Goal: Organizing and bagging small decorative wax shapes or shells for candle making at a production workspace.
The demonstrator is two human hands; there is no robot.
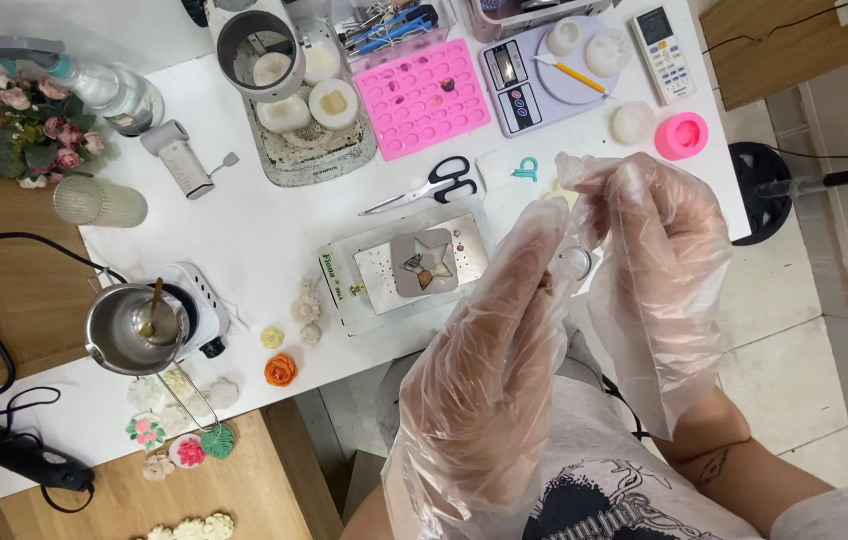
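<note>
Over the white table's (274, 215) near edge, both hands were raised in loose clear plastic gloves. Left hand (504, 330) was upright, fingers mostly straight & together, tips pinching a small round clear piece (574, 262) w/ a metallic rim. Right hand (659, 240) curled in from the other side, fingertips on the same piece; what the piece was exactly couldn't be told thru the glove film.

Just left of the hands lay a clear tray w/ a star-shaped mould (426, 262) holding dark bits. Behind it, black-handled scissors (434, 185) & a small teal clip (527, 168). Further back: pink silicone mould (424, 97) w/ many cavities, digital scale (534, 75) carrying white lumps & a yellow pencil, white remote (661, 40), round pink mould (682, 135) beside a white ball.

At table's left, a steel pitcher (134, 330) sat on a small white hotplate, stick inside. Near it an orange rose shape (281, 369), pale flower casts, spray bottle (104, 85), ribbed glass (99, 202).
</note>
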